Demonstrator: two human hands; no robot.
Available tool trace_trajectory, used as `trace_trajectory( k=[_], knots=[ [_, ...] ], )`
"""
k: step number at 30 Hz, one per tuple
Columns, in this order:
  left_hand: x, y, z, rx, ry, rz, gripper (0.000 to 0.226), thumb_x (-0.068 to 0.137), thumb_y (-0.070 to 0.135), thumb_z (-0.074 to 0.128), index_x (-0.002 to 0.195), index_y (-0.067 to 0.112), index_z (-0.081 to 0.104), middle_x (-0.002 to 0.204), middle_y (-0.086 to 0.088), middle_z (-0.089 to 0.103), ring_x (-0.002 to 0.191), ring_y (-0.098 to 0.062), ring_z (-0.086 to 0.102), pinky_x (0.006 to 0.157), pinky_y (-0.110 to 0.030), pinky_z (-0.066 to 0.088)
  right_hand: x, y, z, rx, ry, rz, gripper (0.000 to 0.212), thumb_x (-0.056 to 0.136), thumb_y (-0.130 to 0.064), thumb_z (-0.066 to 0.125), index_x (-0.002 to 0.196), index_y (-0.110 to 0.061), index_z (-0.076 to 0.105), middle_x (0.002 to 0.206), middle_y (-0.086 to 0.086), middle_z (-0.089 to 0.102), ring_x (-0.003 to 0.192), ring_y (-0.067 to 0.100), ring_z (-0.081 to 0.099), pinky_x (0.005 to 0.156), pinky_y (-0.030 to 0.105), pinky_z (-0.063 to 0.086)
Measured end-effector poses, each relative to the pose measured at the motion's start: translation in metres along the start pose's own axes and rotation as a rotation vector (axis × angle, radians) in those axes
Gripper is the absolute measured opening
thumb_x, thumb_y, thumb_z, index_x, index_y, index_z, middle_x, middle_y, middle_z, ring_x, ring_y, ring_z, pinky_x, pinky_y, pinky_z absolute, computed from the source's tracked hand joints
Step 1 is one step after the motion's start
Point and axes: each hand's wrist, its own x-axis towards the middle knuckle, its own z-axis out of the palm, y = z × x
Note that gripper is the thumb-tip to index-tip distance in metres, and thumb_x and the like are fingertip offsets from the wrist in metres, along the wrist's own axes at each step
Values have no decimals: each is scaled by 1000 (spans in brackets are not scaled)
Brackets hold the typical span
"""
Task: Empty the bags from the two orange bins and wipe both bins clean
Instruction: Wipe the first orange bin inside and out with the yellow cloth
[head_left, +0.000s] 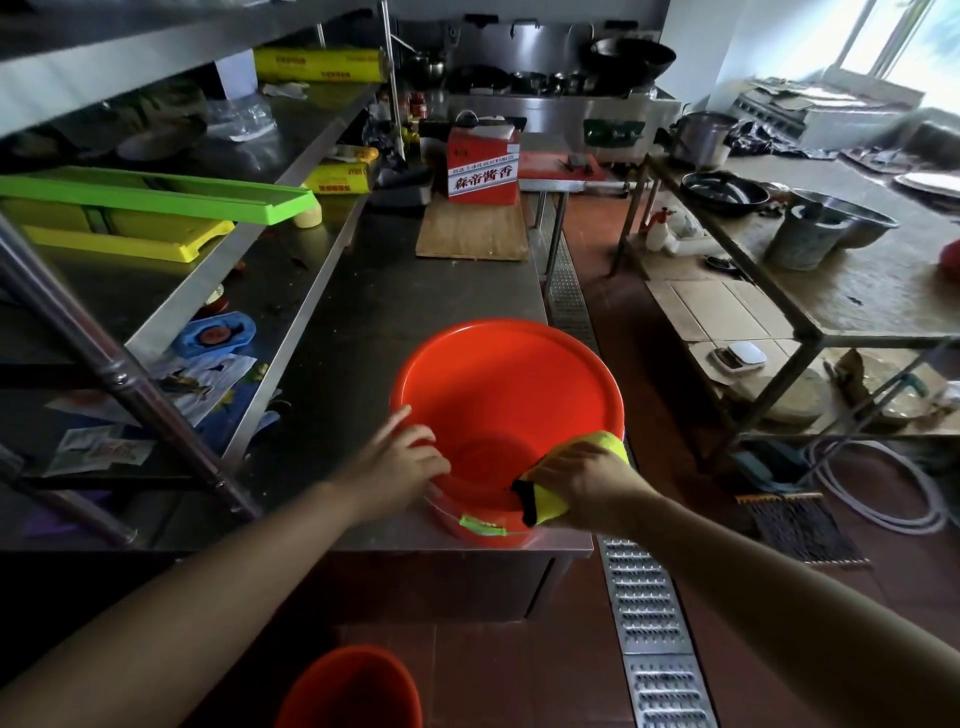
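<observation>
An orange bin stands on the near right corner of the steel counter, with no bag inside it. My left hand grips its near left rim, fingers curled over the edge. My right hand holds a yellow cloth with a dark edge against the bin's near right rim. A second orange bin sits on the floor below, only its top showing at the bottom of the view.
A red box and a wooden board lie farther back on the counter. Shelves with green and yellow trays run along the left. A floor drain grate and a cluttered table are to the right.
</observation>
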Motion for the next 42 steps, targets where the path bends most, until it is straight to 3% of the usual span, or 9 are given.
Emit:
trace_trajectory(
  k=[4, 7, 13, 19, 26, 32, 35, 38, 42],
  knots=[
    [1, -10, -1, -15, -88, -83, 41, 97, 48, 43, 134, 32, 48, 140, 14, 51, 141, -15, 31, 121, -50, -1, -2, 9, -9, -16, -15, -13, 69, 79, -71, 49, 128, -25, 64, 113, 1, 72, 103, 26, 68, 99, 43, 50],
    [8, 23, 9, -9, -85, -7, 62, 92, 66, 34, 136, 24, 46, 134, 9, 54, 132, -13, 42, 122, -47, 5, 5, 1, -13, -52, -82, -7, 67, 81, -70, 51, 130, -25, 61, 117, 1, 70, 107, 26, 66, 103, 41, 46],
    [26, 69, 12, -126, 15, -42, 43, 99, 48, 39, 129, 21, 53, 125, 6, 60, 126, -15, 48, 120, -40, 10, 13, -23, -12, -48, -49, 30, 65, 81, -68, 61, 129, -24, 60, 115, -1, 69, 108, 25, 65, 102, 40, 44],
    [-10, -4, 9, -64, 75, 20, 32, 93, 35, 51, 120, 25, 65, 121, 10, 66, 132, -21, 47, 117, -51, 22, -10, 3, -20, -39, 22, -32, 63, 76, -60, 75, 125, -20, 68, 112, 2, 72, 104, 27, 67, 97, 42, 51],
    [8, 34, 17, -10, -8, 46, 59, 93, 65, 36, 128, 21, 54, 124, 6, 61, 123, -13, 51, 120, -44, 16, 4, -7, -20, -51, -51, -26, 68, 78, -69, 62, 130, -25, 63, 119, -1, 70, 109, 24, 66, 101, 41, 45],
    [14, 37, 20, -77, 158, 23, 35, 94, 45, 49, 116, 23, 66, 109, 9, 68, 112, -14, 58, 117, -43, 22, -8, 3, -18, 36, 150, -109, 58, 84, -60, 67, 127, -21, 68, 110, -5, 72, 100, 21, 69, 89, 39, 55],
    [-2, -8, 15, -38, 100, 1, 33, 93, 37, 58, 124, 28, 62, 123, 12, 64, 123, -14, 52, 118, -49, 21, -8, 12, -20, 36, 220, -120, 55, 81, -54, 74, 122, -17, 71, 108, -3, 73, 99, 23, 70, 88, 39, 56],
    [-4, -31, 11, 35, -42, -35, 39, 96, 43, 50, 133, 31, 51, 137, 12, 54, 134, -14, 41, 121, -50, 11, -5, 15, -23, -6, 164, -118, 58, 78, -54, 77, 124, -18, 70, 111, -3, 72, 101, 23, 69, 91, 40, 55],
    [17, 15, 14, 50, -31, 57, 59, 92, 66, 30, 128, 24, 52, 123, 8, 61, 119, -12, 54, 120, -48, 16, 9, 7, -16, -51, -66, -35, 70, 84, -62, 64, 138, -20, 58, 128, 0, 66, 115, 26, 62, 104, 42, 44]
  ],
)
